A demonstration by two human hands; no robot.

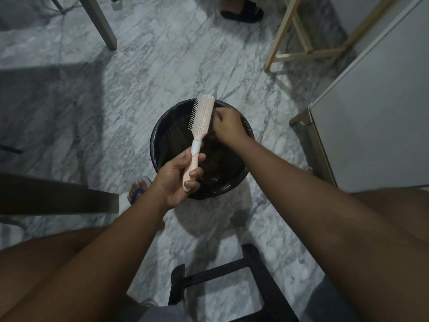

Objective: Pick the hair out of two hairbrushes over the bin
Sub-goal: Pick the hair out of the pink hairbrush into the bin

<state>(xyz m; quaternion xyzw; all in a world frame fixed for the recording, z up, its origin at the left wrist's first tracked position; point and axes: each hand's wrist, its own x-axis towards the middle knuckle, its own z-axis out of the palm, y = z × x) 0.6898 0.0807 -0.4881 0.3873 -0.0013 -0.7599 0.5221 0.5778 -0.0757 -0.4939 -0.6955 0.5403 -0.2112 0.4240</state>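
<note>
A pale pink hairbrush (pixel 201 123) with a white collar is held over a round black bin (pixel 160 135) on the marble floor. My left hand (pixel 176 180) grips its handle, bristle head pointing away from me. My right hand (pixel 228 125) is at the right side of the brush head, fingers pinched together on a tuft of dark hair. Dark hair lies inside the bin below. A second hairbrush is not in view.
A black stool frame (pixel 222 275) stands between my knees. A white cabinet (pixel 376 112) is on the right, a wooden frame (pixel 301 43) at the back right, a table leg (pixel 102 22) at the back left. Another person's sandalled foot (pixel 241 8) is at the top.
</note>
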